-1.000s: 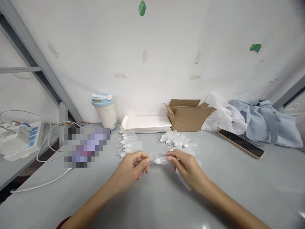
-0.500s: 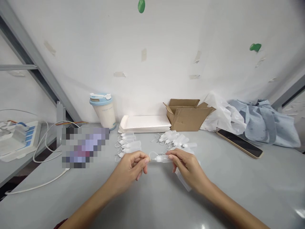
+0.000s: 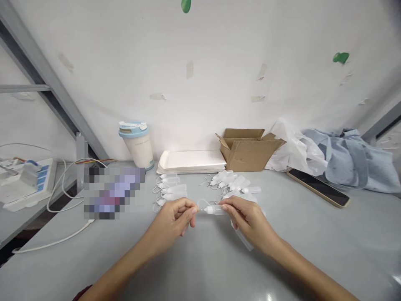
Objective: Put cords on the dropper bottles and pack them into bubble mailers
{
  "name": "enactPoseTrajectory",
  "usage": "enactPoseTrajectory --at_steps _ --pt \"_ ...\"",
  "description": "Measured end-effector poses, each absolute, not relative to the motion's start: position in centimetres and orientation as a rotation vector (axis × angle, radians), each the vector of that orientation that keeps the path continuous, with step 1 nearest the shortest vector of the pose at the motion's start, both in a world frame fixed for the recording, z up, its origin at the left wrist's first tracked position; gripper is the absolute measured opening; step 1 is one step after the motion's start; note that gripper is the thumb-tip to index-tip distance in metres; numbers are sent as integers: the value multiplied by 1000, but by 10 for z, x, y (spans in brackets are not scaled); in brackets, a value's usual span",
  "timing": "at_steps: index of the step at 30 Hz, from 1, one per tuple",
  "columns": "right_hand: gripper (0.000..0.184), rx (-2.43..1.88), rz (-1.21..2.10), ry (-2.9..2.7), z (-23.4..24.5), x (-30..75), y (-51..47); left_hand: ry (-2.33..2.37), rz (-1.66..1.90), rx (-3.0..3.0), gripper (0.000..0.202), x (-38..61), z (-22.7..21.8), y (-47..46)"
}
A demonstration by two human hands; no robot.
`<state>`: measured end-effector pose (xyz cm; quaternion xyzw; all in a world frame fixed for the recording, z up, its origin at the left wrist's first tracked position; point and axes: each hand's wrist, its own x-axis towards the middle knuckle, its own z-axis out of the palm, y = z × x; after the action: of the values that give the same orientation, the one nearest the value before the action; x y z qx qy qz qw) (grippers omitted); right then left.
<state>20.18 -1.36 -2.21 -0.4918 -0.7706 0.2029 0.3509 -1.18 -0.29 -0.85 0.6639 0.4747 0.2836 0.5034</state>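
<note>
My right hand (image 3: 247,219) is closed around a small translucent dropper bottle (image 3: 214,210), held sideways with its white tip pointing left. My left hand (image 3: 175,219) pinches the bottle's small tethered cap or loop right at the tip; the piece itself is too small to make out. Both hands hover just above the grey table (image 3: 203,267). Behind the left hand lies a neat group of similar little bottles (image 3: 171,190). A looser pile of such bottles (image 3: 234,184) lies behind the right hand. A clear plastic bag (image 3: 242,240) lies under my right wrist.
At the back stand a lidded cup (image 3: 137,144), a stack of white trays (image 3: 191,161) and an open cardboard box (image 3: 249,149). A phone (image 3: 318,188), a white plastic bag and blue cloth (image 3: 351,161) are on the right. Cables (image 3: 62,192) and a device sit left.
The hands have barely moved; the bottle's tip has come closer to the left fingertips. The camera has shifted slightly.
</note>
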Motion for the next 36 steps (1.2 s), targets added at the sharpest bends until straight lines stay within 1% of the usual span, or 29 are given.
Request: enactPoseTrajectory --at_steps 5,9,19,25,30,36 --pt "29 -1285 487 -2031 -24 201 -15 1209 654 1671 23 -10 -12 -5" --pt "26 -1265 484 -2027 -25 200 -17 1223 648 1740 23 -8 -16 -7" --pt "26 -1290 634 -1961 -27 197 -21 1200 649 1733 22 -6 -20 -10" --pt "31 -1298 735 -1886 -28 197 -19 1172 590 1822 22 -2 -23 -13" --pt "33 -1298 833 -1840 -29 195 -20 1213 680 1939 23 1 -28 -17" --pt "33 -1294 864 -1842 -29 193 -21 1188 673 1955 21 1 -30 -18"
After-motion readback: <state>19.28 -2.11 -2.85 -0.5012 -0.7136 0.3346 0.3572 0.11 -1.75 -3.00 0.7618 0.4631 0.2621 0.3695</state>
